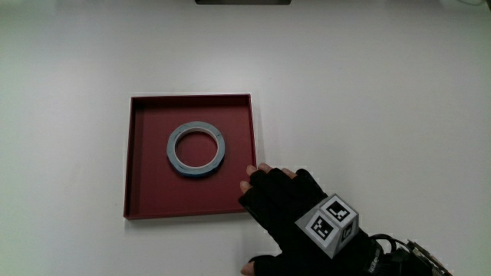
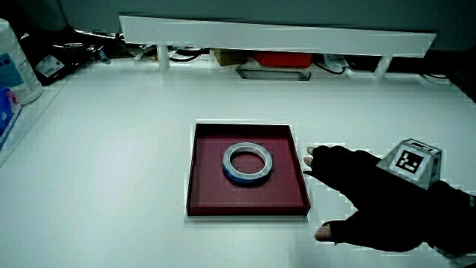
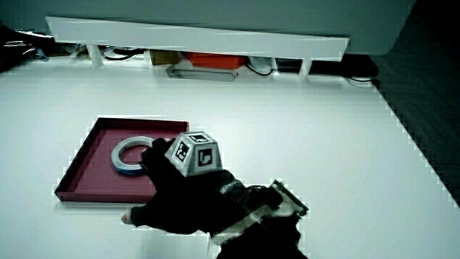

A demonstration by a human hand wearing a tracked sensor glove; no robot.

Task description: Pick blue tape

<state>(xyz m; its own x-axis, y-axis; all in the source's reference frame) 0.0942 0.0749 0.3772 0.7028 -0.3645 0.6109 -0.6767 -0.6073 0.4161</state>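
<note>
Blue tape (image 1: 197, 148), a flat roll, lies near the middle of the dark red tray (image 1: 146, 195) on the white bench (image 1: 383, 100), untouched. The gloved hand (image 1: 288, 203) hovers at the tray's corner nearest the person, fingertips (image 1: 253, 175) just over the tray's rim and apart from the tape; its fingers are loosely spread and hold nothing. In a side view the patterned cube (image 3: 195, 152) on the hand's back partly overlaps the tray. Judged progress: the approach is under way; reaching the tape, closing on it and lifting it out of the tray are not yet done.
</note>
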